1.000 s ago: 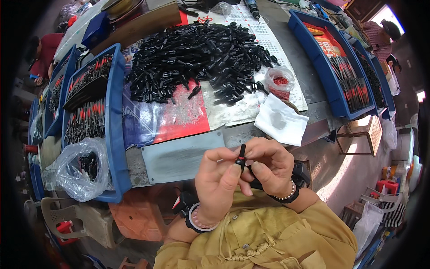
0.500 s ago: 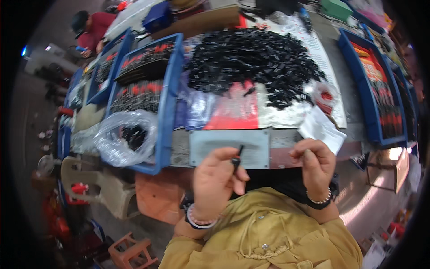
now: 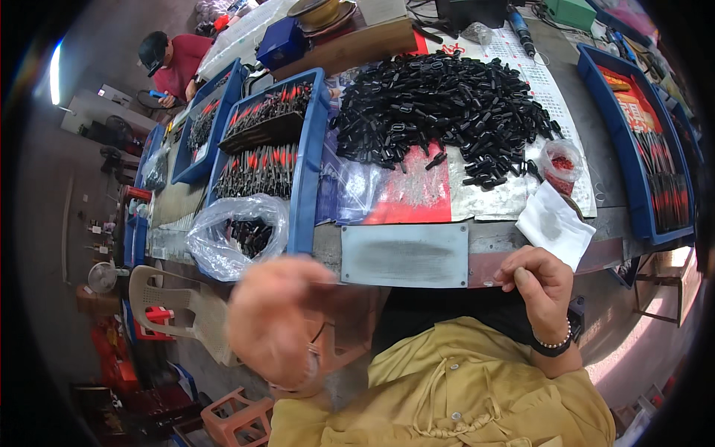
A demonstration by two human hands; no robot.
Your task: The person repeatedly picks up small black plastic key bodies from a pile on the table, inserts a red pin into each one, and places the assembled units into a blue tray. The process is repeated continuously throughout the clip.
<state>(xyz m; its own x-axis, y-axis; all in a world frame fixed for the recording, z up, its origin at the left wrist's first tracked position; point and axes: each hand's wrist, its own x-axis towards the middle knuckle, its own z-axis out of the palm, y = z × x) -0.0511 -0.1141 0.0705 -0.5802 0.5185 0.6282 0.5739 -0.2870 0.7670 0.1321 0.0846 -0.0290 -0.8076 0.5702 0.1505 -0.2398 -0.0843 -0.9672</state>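
Observation:
My left hand (image 3: 272, 316) is smeared by motion beside the clear plastic bag (image 3: 195, 240), which has small black parts (image 3: 252, 237) inside. Whether its fingers hold anything does not show. My right hand (image 3: 542, 287) is at the table's front edge with thumb and fingertips pinched together; anything between them is too small to make out. Between the hands a pale blue-grey plate (image 3: 354, 257) with a dark smudged middle lies along the table edge. Beyond it spreads a large heap of small black plastic parts (image 3: 439, 104). A white paper sheet (image 3: 547, 212) lies just past my right hand.
Blue trays (image 3: 304, 179) of thin pieces with red bits stand left, another blue tray (image 3: 633, 179) right. A small bag of red bits (image 3: 560, 162) sits by the heap. A blue-handled tool (image 3: 520, 30) lies at the back. Another person (image 3: 182, 63) works at far left.
My left hand has swung left from above the plate's edge toward the plastic bag; the small black part seen in it earlier is no longer visible. My right hand keeps its pinch.

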